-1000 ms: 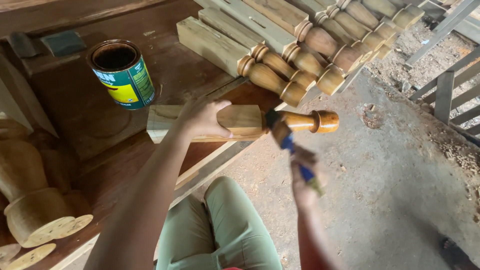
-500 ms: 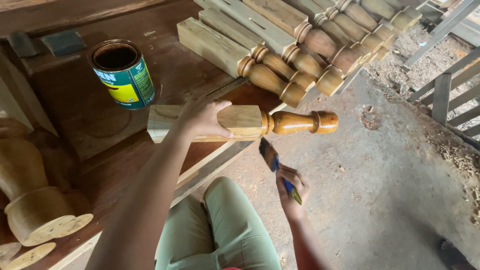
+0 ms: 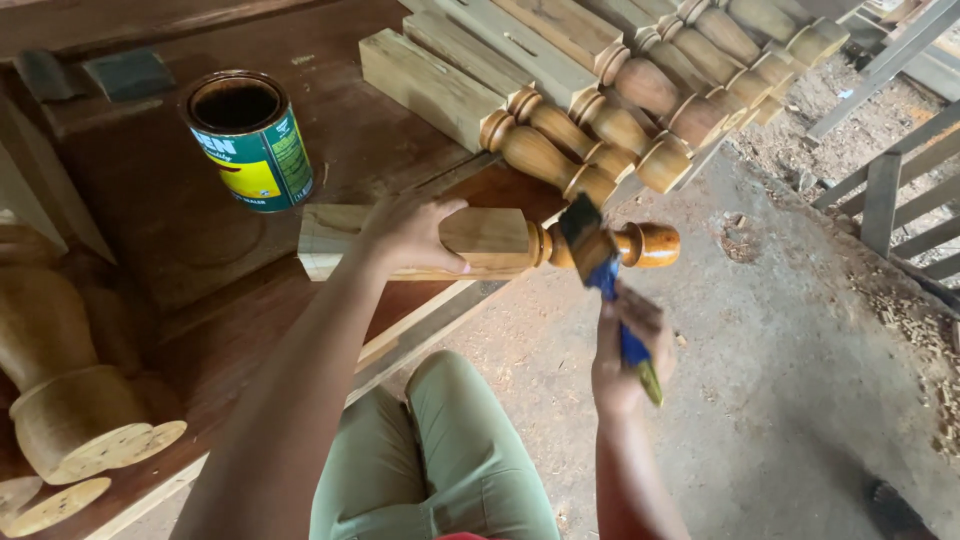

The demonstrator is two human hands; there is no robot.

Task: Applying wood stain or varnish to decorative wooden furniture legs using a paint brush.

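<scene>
right hand (image 3: 625, 350) raised again, paintbrush (image 3: 590, 240) bristles back against the turned baluster (image 3: 500, 240) end

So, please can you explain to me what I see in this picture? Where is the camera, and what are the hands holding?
The camera sits on a person's head and looks down, so you see that person's own arms and knees. The left hand presses a turned wooden post against the edge of a brown workbench; the post's rounded end sticks out over the floor. The right hand holds a paintbrush with a blue and yellow handle, its bristles on the glossy rounded part. On the bench stands an open tin of dark liquid. Behind it lies a row of similar turned posts. At the left are thick round wooden pieces.
</scene>
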